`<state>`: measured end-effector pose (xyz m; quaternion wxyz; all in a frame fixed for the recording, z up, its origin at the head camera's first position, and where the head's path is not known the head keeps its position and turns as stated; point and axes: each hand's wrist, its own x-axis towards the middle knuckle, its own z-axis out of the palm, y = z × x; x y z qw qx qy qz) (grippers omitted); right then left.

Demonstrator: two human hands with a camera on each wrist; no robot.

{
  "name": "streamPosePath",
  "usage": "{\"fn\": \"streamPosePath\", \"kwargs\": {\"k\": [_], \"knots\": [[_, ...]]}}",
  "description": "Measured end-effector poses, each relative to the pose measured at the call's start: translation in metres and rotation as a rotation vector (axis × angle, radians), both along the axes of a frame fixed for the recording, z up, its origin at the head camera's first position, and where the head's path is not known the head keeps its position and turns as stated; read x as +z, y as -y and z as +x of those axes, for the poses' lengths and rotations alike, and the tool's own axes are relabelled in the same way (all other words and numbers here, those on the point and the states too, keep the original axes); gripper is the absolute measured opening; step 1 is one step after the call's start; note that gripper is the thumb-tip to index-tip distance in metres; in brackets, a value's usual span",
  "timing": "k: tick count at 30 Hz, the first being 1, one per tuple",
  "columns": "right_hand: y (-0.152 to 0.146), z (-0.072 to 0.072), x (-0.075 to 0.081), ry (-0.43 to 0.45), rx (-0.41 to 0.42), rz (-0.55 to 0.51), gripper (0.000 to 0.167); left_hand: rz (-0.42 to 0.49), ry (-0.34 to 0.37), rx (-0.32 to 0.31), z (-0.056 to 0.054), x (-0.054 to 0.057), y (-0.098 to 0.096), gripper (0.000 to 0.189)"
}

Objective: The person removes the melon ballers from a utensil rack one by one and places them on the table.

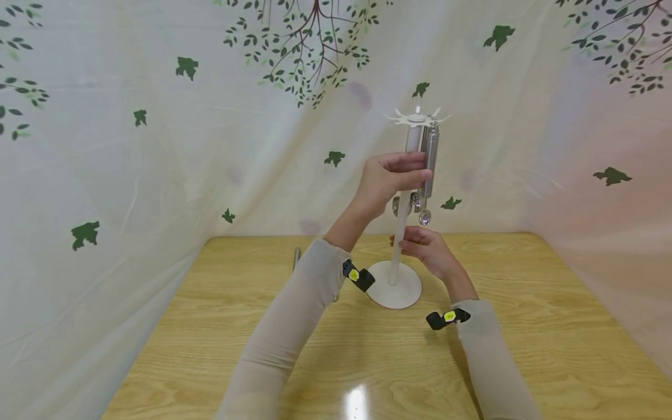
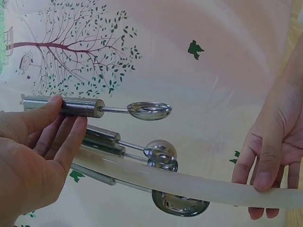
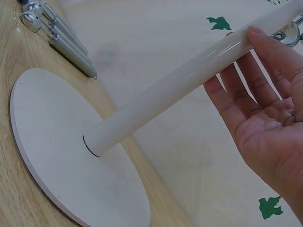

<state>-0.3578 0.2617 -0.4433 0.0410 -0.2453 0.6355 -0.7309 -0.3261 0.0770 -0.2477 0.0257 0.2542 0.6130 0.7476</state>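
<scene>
A white stand (image 1: 395,269) with a round base and a ring of hooks (image 1: 417,120) at the top stands on the table. My left hand (image 1: 384,182) is raised near its top, thumb and fingers pinching the thick metal handle of a measuring spoon (image 2: 80,107). That spoon's small bowl points down in the head view. Several other metal spoons (image 2: 182,203) with bowls of different sizes hang around the pole, partly hidden behind my left fingers. Lower down, my right hand (image 1: 433,252) holds the white pole (image 3: 156,99) between thumb and fingers, above the base (image 3: 71,156).
More metal spoons (image 3: 66,47) lie on the wooden table (image 1: 236,315) left of the stand, mostly covered by my left sleeve in the head view. A pale curtain (image 1: 273,175) with printed trees and green birds hangs behind the table.
</scene>
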Motion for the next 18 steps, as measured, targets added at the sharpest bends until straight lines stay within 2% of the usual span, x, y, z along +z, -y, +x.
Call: {"fn": "streamPosePath", "kwargs": {"k": [11,18], "knots": [[-0.001,0.002,0.002,-0.004,0.005,0.04,0.025,-0.009,-0.022,-0.039,0.005,0.01,0.002,0.036],[-0.002,0.002,0.001,-0.007,0.004,0.056,0.025,-0.021,-0.087,-0.057,0.01,0.014,0.004,0.036]]}}
